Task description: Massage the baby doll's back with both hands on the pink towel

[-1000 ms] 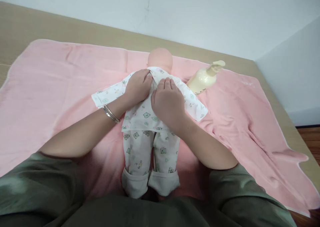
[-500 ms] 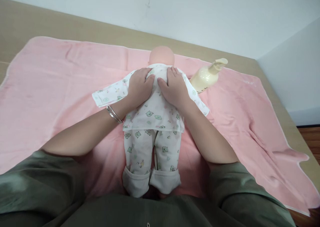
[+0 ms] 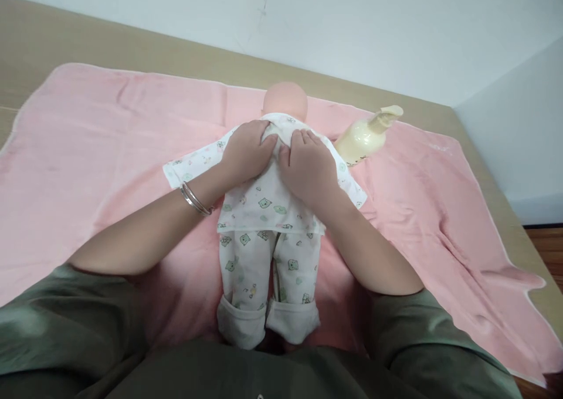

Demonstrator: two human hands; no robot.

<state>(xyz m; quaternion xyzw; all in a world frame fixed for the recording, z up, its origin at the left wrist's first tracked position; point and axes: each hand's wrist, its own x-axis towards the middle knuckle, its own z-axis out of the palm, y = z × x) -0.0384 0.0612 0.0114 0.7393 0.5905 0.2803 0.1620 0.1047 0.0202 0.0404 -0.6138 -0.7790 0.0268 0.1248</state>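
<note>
Pink blanket [image 3: 109,129] on the desk [image 3: 65,35] bore the clothed doll [image 3: 264,214], its head toward the far edge, while the left hand [image 3: 248,152] and right hand [image 3: 310,167], just apart, lay spread across its back, work seemingly under way, the remainder unclear.

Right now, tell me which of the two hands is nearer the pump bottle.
Right. The right hand is on the bottle's side of the doll's shirt, left of the pump bottle; the left hand is on the shirt's far side, farther from it.
</note>
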